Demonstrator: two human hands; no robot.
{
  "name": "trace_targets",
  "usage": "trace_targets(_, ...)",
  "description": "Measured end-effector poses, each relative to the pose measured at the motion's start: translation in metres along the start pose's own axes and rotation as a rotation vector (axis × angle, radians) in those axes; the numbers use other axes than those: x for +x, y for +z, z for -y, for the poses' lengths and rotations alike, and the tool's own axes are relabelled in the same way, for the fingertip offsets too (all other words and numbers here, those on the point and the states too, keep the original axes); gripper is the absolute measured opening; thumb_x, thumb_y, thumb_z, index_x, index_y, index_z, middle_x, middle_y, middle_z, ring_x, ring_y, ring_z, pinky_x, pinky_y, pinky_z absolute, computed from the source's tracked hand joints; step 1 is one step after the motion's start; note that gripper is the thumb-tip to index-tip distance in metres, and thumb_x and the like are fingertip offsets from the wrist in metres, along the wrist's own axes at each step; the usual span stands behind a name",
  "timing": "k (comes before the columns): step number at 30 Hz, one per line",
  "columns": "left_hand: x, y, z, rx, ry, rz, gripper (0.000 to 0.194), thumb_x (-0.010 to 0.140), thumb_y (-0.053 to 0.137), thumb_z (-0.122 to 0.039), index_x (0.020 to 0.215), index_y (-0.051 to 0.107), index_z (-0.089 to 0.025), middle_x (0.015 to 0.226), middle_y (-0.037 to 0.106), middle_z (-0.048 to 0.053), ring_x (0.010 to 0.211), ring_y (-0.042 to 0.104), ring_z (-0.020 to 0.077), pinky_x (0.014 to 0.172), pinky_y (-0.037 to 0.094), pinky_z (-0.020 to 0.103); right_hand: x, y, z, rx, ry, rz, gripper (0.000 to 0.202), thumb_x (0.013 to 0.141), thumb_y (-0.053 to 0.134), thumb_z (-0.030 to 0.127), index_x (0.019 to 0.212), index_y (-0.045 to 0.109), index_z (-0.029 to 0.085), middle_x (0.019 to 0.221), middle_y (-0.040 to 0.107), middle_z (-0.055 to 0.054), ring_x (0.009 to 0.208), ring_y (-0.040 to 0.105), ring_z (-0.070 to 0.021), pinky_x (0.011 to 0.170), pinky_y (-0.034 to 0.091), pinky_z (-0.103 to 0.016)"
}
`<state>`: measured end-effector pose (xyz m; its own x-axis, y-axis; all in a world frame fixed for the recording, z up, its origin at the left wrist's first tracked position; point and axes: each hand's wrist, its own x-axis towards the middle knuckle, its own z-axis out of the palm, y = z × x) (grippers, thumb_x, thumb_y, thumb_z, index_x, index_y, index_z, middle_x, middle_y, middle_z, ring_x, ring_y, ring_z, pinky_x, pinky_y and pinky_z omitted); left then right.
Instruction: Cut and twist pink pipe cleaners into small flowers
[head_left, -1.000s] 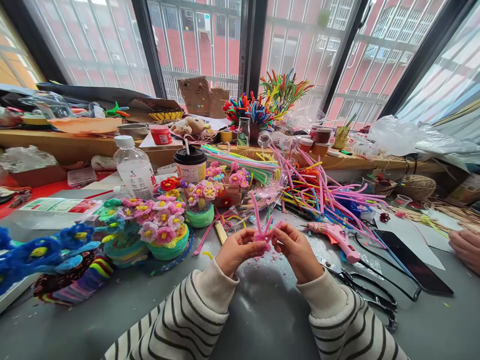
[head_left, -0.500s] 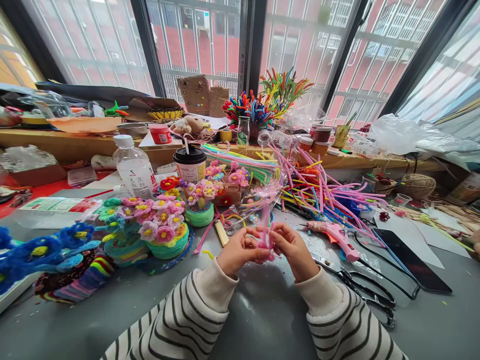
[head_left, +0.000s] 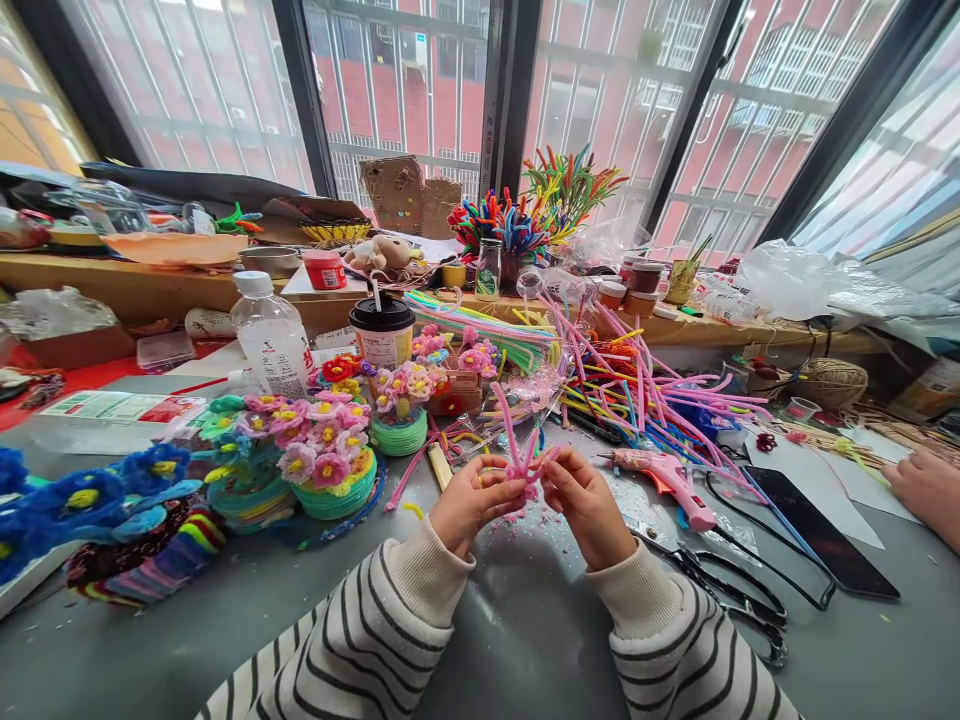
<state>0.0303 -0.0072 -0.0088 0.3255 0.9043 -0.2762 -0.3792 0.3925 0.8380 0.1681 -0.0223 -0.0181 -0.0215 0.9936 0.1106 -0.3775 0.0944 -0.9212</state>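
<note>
Between my two hands is a pink pipe cleaner piece [head_left: 517,462] bent into several loops, with one long end sticking upward. My left hand [head_left: 480,500] pinches it from the left between thumb and fingers. From the other side, my right hand [head_left: 583,497] pinches a strand of the same piece. Pink and white bits of fluff lie on the grey table [head_left: 517,610] under the hands. Left of my left hand stand pipe cleaner flower pots, among them pink flowers [head_left: 326,435] in a green coiled pot [head_left: 341,495].
A pink glue gun [head_left: 667,478], black-handled scissors [head_left: 739,590] and a phone [head_left: 821,530] lie at right. Loose pipe cleaners [head_left: 645,380] are heaped behind. A plastic bottle [head_left: 270,340] and lidded cup [head_left: 382,330] stand back left. Another person's hand [head_left: 926,485] rests at the right edge.
The pink piece's long end now leans left, and my right hand has drawn a strand slightly to the right. The other person's hand has come further into view at right.
</note>
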Motion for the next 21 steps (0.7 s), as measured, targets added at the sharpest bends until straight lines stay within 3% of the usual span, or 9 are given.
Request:
trace_targets(5, -0.001, 0.003, 0.000, 0.056, 0.058, -0.057, 0.048, 0.043, 0.075, -0.016, 0.075, 0.039, -0.016, 0.053, 0.055, -0.006, 0.049, 0.056, 0.0088, 0.051, 0.047, 0.021, 0.000, 0.001, -0.002, -0.053, -0.009, 0.066, 0.015, 0.069, 0.056, 0.030, 0.071, 0.047, 0.018, 0.056, 0.049, 0.005, 0.044, 0.036, -0.0042, 0.042, 0.028, -0.018)
trace_targets(9, -0.002, 0.002, -0.001, 0.064, 0.040, -0.041, 0.046, 0.046, 0.074, -0.015, 0.078, 0.041, -0.015, 0.054, 0.057, -0.005, 0.049, 0.056, 0.0091, 0.051, 0.048, 0.022, 0.001, -0.001, -0.001, -0.187, -0.115, 0.040, 0.012, 0.070, 0.056, 0.027, 0.074, 0.048, 0.019, 0.057, 0.051, 0.004, 0.050, 0.045, -0.0066, 0.045, 0.033, -0.019)
trace_targets(16, -0.002, 0.000, -0.003, 0.014, 0.045, -0.048, 0.036, 0.055, 0.069, -0.016, 0.083, 0.046, -0.013, 0.064, 0.063, 0.003, 0.053, 0.059, 0.0103, 0.055, 0.050, 0.022, -0.004, -0.007, 0.006, -0.735, -0.455, 0.006, 0.007, 0.072, 0.051, 0.020, 0.078, 0.056, 0.019, 0.072, 0.058, -0.002, 0.063, 0.053, -0.0115, 0.059, 0.043, -0.025)
trace_targets(21, -0.002, 0.000, -0.003, 0.002, 0.077, -0.088, 0.033, 0.056, 0.068, -0.015, 0.081, 0.046, -0.014, 0.060, 0.062, 0.001, 0.053, 0.059, 0.0096, 0.057, 0.050, 0.022, -0.005, -0.010, 0.006, -1.117, -0.762, 0.056, 0.016, 0.074, 0.046, 0.013, 0.084, 0.057, 0.019, 0.068, 0.058, -0.003, 0.062, 0.051, -0.0130, 0.060, 0.042, -0.027)
